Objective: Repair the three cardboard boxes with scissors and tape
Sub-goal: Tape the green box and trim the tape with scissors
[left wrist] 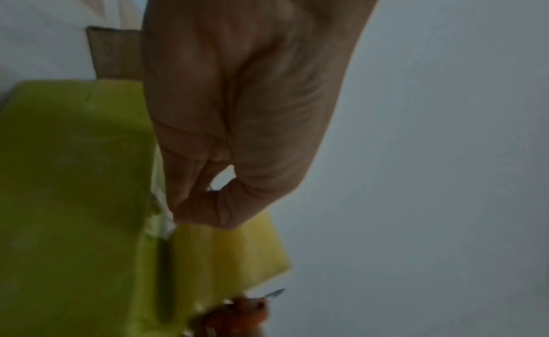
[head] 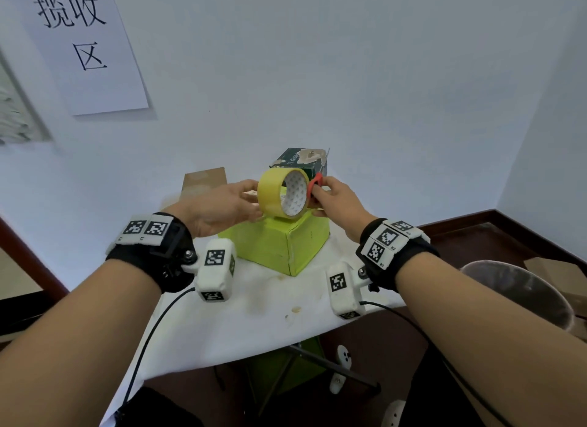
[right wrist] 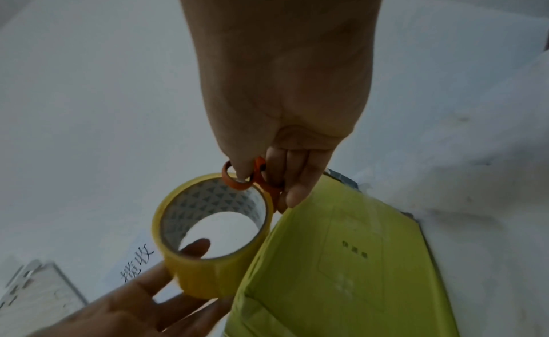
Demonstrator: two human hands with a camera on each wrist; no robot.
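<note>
Tape roll (head: 282, 194) pinched by left fingers (right wrist: 194, 248); scissors (head: 315, 185) around right fingers (right wrist: 292, 191).

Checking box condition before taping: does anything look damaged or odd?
Yes: the dark green box behind the lime-green box has its printed surface torn away on top, baring pale patches. Stains mark the white tablecloth.

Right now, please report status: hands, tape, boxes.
Left hand holds the yellow tape roll. Right hand grips the orange scissors. Roll above the green box. Nothing in the way.
</note>
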